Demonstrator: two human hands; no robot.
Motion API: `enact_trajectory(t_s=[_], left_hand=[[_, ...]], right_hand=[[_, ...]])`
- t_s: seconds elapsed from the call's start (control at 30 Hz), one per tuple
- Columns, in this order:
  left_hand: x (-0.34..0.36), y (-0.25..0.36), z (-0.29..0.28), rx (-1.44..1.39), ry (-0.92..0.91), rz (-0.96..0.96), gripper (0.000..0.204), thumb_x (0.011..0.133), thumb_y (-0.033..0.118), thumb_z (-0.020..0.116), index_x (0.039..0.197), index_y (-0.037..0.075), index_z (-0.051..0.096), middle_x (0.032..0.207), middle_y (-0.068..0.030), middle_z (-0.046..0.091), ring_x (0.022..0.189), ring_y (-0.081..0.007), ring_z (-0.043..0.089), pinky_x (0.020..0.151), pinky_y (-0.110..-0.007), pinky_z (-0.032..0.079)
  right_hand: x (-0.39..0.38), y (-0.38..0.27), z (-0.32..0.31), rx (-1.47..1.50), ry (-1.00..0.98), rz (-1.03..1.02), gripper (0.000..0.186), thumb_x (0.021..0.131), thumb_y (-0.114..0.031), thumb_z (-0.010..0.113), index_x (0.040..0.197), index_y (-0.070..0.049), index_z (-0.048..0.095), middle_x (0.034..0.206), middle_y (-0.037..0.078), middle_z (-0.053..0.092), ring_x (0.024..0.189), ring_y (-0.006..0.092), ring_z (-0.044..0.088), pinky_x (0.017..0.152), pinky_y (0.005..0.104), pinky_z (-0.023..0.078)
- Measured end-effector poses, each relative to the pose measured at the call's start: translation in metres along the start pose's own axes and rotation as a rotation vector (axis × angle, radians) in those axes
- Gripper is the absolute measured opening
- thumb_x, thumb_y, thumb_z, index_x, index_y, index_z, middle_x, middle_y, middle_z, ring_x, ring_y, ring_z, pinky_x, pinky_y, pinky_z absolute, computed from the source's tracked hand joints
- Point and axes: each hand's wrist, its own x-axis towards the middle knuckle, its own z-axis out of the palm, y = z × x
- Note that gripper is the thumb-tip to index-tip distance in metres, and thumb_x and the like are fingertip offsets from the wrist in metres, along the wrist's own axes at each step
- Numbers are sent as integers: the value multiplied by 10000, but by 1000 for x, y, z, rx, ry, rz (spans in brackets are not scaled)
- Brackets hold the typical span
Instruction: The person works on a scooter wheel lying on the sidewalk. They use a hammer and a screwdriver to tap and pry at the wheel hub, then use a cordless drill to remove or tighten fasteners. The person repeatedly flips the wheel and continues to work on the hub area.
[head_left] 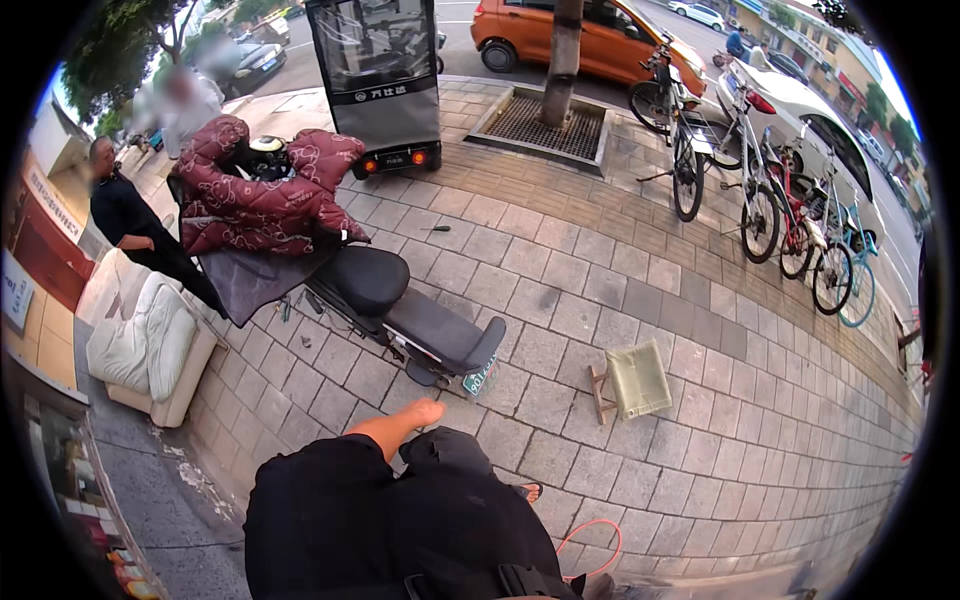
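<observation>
My left hand (423, 410) is low in front of my dark-clothed body, below the rear of a black scooter, near its green plate (479, 376); whether it holds anything is too small to tell. My right hand is not in view. The scooter's black seat (425, 325) points toward the lower right. A maroon quilted cover (250, 200) with a grey lining (255, 275) drapes over its front. Small dark tools (286, 310) lie on the paving beside it, and another small tool (441, 229) lies beyond it.
An olive folding stool (636, 380) stands at right; a red hose (615, 540) curves behind me. A person in black (140, 220) stands by a cream padded chair (152, 360) at left. Bicycles (760, 220), a tree grate (505, 130), a covered three-wheeler (385, 120) and cars (610, 40) line the street.
</observation>
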Motion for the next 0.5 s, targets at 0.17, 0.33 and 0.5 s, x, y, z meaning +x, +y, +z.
enact_trajectory(t_s=[0.17, 0.33, 0.5], left_hand=[[-60, -154, 77, -301, -8, -264, 527, 973, 291, 374, 1275, -39, 652, 1315, -266, 655, 1074, -413, 699, 935, -530, 535], [-129, -162, 144, -417, 26, -339, 488, 965, 242, 371, 1214, -51, 671, 1259, -247, 685, 950, -405, 726, 872, -527, 551], [-129, -133, 176, -293, 19, -246, 487, 975, 280, 393, 1212, -30, 684, 1284, -253, 671, 1056, -418, 695, 932, -521, 531]], right_hand=[[71, -121, -78, -96, -38, -105, 413, 964, -227, 587, 1284, 33, 568, 1124, 237, 633, 817, 366, 677, 683, 503, 560], [109, -208, -95, -90, -51, -152, 442, 988, -241, 566, 1338, 29, 548, 1244, 268, 628, 905, 386, 685, 748, 533, 571], [185, -233, -36, -140, -215, -165, 490, 973, -238, 594, 1372, 35, 513, 1188, 279, 663, 906, 446, 707, 675, 560, 581]])
